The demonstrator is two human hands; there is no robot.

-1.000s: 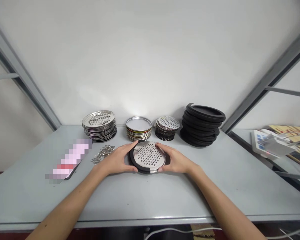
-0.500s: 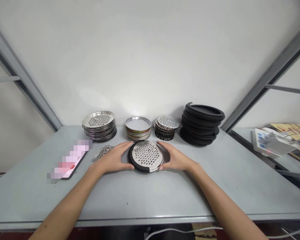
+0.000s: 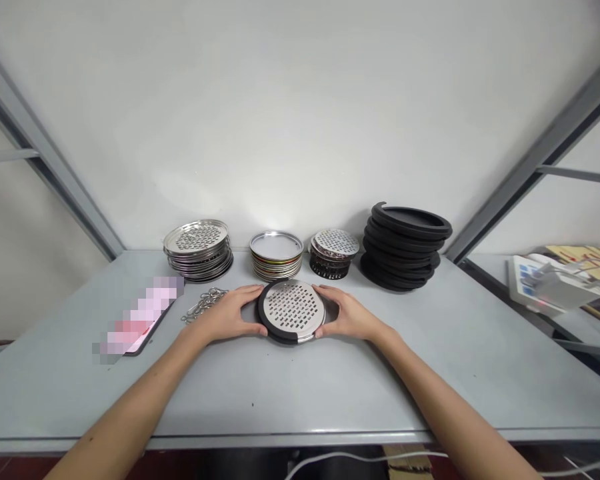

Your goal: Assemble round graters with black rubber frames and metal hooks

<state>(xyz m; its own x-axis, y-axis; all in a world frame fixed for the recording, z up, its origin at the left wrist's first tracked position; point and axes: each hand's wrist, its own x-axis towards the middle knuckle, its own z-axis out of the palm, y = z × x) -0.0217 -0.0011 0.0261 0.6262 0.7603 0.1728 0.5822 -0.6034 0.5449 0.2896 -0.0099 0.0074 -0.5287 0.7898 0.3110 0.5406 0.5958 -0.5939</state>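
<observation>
A round metal grater plate [image 3: 294,308] with rows of slots lies on the grey table in front of me. A black rim covers its left and lower edge, while the metal edge shows bare at lower right. My left hand [image 3: 235,313] grips the rim from the left, thumb in front and fingers behind. Opposite it, my right hand [image 3: 347,313] curls around the right edge, its thumb at the bare metal part. Just behind my left wrist lies a heap of metal clips or chain links [image 3: 206,303], partly hidden by that hand.
Along the wall stand stacks of slotted metal rings [image 3: 197,248], shallow metal lids [image 3: 277,257], perforated discs [image 3: 333,250] and black rims [image 3: 405,247]. A phone with a blurred screen [image 3: 145,319] lies at left. A power strip with plugs [image 3: 543,287] sits beyond the right edge.
My right thumb has shifted slightly left against the plate's edge. The plate stays in nearly the same place, and the view has moved a little.
</observation>
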